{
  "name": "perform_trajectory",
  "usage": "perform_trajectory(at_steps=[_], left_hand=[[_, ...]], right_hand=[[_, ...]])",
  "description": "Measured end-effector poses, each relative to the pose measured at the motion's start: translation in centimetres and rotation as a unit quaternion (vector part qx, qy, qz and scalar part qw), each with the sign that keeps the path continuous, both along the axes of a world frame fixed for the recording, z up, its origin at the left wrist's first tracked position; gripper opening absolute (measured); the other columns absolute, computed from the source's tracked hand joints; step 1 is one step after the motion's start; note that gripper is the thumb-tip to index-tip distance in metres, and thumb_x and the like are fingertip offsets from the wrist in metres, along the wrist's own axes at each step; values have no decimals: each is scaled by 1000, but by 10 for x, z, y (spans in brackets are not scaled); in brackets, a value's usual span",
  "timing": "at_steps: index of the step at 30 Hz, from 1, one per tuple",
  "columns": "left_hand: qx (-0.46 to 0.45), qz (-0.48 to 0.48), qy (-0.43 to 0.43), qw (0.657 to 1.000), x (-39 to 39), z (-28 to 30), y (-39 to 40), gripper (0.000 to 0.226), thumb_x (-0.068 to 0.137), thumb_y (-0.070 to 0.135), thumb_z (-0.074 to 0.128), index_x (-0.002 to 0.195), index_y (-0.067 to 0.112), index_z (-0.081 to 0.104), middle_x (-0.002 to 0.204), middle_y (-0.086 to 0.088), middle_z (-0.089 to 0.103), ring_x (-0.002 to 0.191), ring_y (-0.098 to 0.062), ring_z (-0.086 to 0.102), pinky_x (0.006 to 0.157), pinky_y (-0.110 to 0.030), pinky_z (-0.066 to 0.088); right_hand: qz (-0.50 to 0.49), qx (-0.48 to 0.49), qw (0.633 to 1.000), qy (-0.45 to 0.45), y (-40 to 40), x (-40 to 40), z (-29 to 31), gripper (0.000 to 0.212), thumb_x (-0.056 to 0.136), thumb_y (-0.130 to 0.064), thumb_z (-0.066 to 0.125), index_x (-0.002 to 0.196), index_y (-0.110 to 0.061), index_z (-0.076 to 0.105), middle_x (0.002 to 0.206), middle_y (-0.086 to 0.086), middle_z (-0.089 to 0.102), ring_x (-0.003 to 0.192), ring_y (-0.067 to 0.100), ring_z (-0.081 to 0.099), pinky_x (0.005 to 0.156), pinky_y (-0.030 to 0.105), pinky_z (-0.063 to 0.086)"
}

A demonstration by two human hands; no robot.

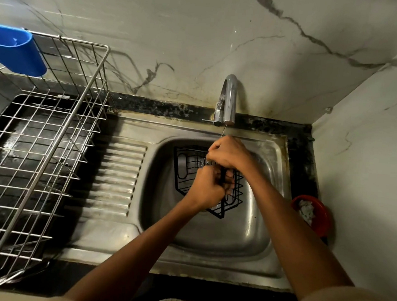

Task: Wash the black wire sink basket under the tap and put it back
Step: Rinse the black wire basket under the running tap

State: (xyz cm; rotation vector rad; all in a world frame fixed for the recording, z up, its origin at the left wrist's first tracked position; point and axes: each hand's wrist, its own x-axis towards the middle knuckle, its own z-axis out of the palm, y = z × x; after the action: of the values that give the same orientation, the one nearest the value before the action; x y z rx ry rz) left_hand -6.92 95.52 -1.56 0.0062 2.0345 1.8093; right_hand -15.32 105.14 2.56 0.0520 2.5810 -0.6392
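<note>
The black wire sink basket is held tilted over the bowl of the steel sink, just below the chrome tap. My left hand grips the basket's wires near its middle, fingers curled round them. My right hand grips the basket's upper edge right under the spout. A thin stream of water falls from the tap onto my right hand. Both hands hide much of the basket's middle.
A steel wire dish rack with a blue plastic holder stands on the black counter at the left. The sink's ribbed drainboard lies between rack and bowl. A red bowl with white bits sits at the right, against the marble wall.
</note>
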Motion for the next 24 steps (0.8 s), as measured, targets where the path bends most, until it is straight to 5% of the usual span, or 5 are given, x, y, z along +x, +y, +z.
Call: perform_trajectory(at_steps=[4, 9, 17, 21, 24], left_hand=[[51, -34, -38, 997, -3, 2, -5, 25, 87, -22, 53, 106, -13, 66, 104, -26, 72, 92, -28, 74, 82, -40, 63], [216, 22, -248, 944, -20, 3, -29, 38, 95, -14, 29, 116, -5, 60, 109, -21, 72, 107, -33, 71, 90, -36, 60], [372, 279, -305, 831, -61, -10, -41, 40, 101, -5, 21, 129, -6, 50, 118, -27, 67, 102, -33, 69, 91, -41, 59], [458, 279, -312, 784, -60, 1, -50, 63, 79, -5, 25, 137, -17, 44, 136, -37, 54, 127, -45, 56, 65, -38, 64], [483, 277, -324, 765, -57, 5, -47, 46, 102, 6, 25, 137, -17, 44, 137, -40, 52, 130, -48, 53, 94, -49, 54]], right_hand=[[-58, -47, 996, 52, 7, 11, 0, 25, 66, -24, 71, 87, -15, 80, 90, 0, 77, 82, 15, 70, 76, 33, 60], [-98, -133, 977, 133, 23, 36, -8, 26, 67, -18, 78, 92, -22, 79, 94, -10, 72, 86, 1, 61, 72, 12, 44], [-52, -181, 954, 233, 22, 72, -25, 34, 60, -11, 71, 93, -18, 78, 124, -3, 66, 113, 7, 57, 96, 30, 49], [-21, -187, 952, 242, 27, 84, -32, 34, 62, -16, 68, 94, -21, 75, 132, -5, 59, 124, 12, 52, 101, 38, 49], [12, -196, 946, 257, 37, 90, -38, 25, 70, -29, 73, 94, -22, 73, 128, -5, 58, 123, 14, 51, 101, 39, 47]])
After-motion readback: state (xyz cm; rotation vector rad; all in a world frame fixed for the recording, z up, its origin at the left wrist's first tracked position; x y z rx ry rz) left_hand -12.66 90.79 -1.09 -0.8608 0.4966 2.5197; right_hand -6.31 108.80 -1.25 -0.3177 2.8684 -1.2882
